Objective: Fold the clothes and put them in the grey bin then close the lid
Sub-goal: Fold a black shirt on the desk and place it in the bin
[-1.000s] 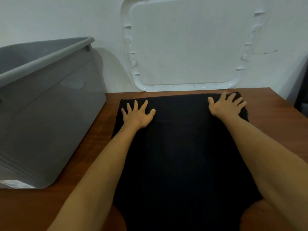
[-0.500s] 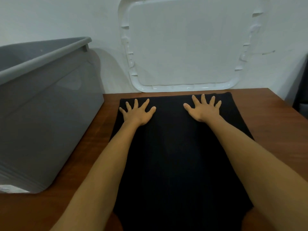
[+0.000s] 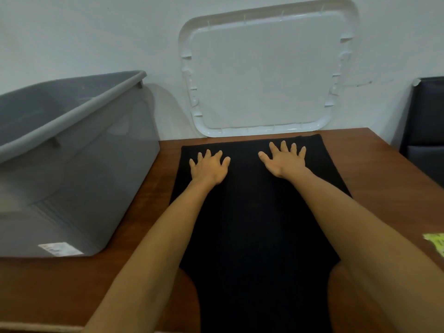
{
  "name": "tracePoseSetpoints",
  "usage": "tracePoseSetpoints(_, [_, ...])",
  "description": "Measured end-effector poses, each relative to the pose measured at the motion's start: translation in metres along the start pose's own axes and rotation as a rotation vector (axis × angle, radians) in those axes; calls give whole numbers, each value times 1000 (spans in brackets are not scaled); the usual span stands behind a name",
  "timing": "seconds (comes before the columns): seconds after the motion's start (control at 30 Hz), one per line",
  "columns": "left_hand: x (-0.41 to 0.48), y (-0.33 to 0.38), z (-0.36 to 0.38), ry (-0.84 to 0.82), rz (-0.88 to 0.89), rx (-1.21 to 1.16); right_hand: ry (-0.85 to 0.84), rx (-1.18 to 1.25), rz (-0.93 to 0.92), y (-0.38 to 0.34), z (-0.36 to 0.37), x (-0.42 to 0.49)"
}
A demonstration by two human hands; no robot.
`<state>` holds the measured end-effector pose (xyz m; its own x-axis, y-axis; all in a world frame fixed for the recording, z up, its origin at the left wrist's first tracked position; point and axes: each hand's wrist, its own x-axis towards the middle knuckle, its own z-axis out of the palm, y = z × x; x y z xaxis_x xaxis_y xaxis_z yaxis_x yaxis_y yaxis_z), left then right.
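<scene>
We see a black garment (image 3: pixel 252 224) spread flat along the middle of the bench (image 3: pixel 384 176). Its far hem lies close to the bench's far edge, and its near end runs out of view. The left hand (image 3: pixel 209 168) and right hand (image 3: pixel 284 162) rest palm-down on the far part of the cloth, fingers splayed wide, gripping nothing. The grey bin (image 3: pixel 72 164) stands uncovered at the left edge, apart from the garment. The white lid (image 3: pixel 264 80) leans upright against the wall at the far edge.
</scene>
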<state>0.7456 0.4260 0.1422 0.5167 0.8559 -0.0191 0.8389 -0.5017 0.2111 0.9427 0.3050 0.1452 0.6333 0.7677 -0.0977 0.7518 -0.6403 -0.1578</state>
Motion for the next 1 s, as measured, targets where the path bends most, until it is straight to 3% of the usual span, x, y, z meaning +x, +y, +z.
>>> tracePoseSetpoints(0.33, [-159,34,4,-81,91,23,-78,10,26,-6,4,-146])
tracePoseSetpoints(0.6, [-247,10,19,-79,-62,-24,-3,64,58,23,43,-242])
tracePoseSetpoints(0.8, [-259,-29,17,-51,96,-61,-55,13,-16,68,33,-261])
tracePoseSetpoints(1.0, [-288,-21,17,91,114,-129,120,29,-74,53,33,-282])
